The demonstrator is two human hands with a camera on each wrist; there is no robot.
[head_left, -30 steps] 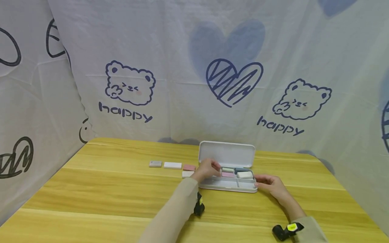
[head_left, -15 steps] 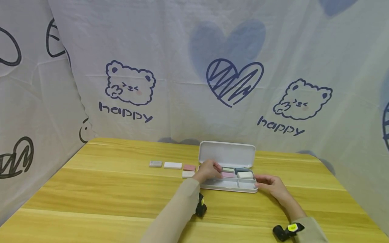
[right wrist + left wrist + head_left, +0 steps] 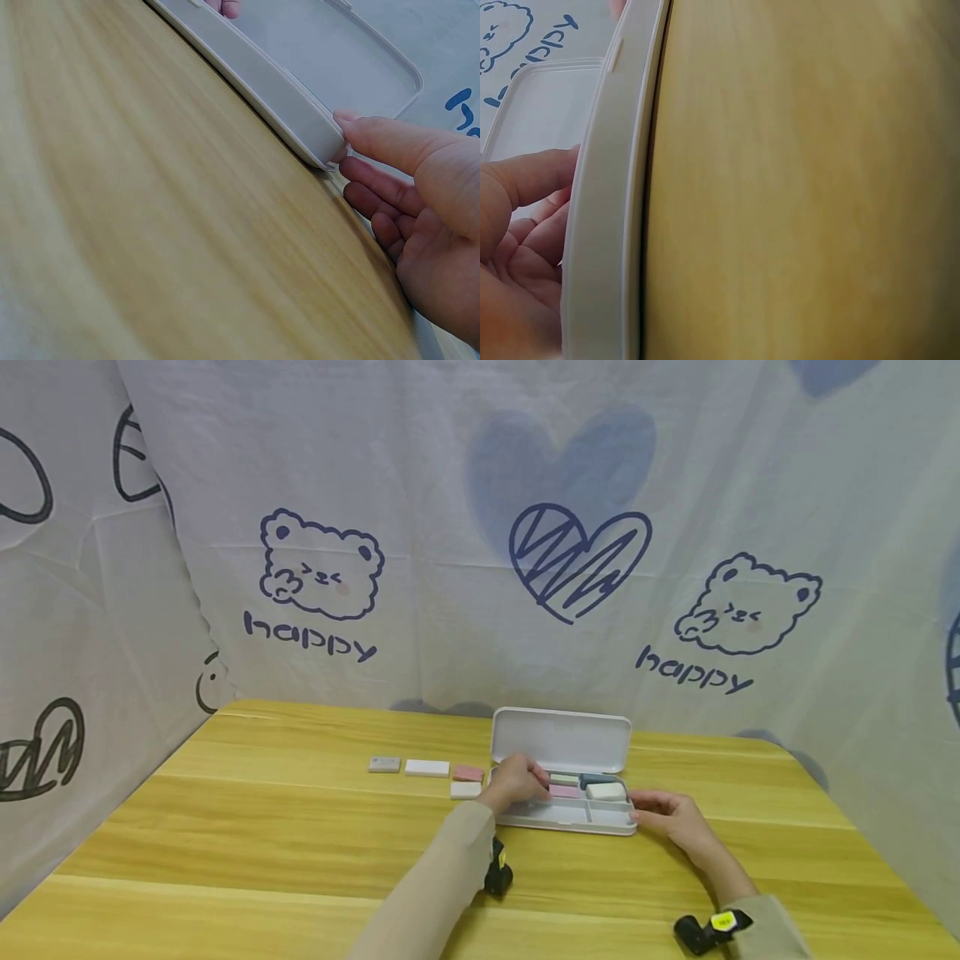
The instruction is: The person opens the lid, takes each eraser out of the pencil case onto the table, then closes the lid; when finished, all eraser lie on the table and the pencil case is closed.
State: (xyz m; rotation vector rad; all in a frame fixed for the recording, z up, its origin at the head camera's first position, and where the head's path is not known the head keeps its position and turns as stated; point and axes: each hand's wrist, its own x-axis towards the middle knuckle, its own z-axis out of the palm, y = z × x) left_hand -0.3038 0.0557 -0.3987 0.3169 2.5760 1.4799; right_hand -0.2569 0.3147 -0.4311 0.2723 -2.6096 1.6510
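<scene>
1. Curled fingers of the left hand [image 3: 516,778] dip into the pencil case [image 3: 543,811]; from here I cannot tell what they hold.
2. Relaxed, the right hand [image 3: 678,820] touches the case's right end.
3. I see the case on the table [image 3: 225,860], four blocks [image 3: 427,768] to its left.

The head view looks forward and down over the desk [image 3: 262,843]. From very near, both wrist views share the white case [image 3: 604,225].
</scene>
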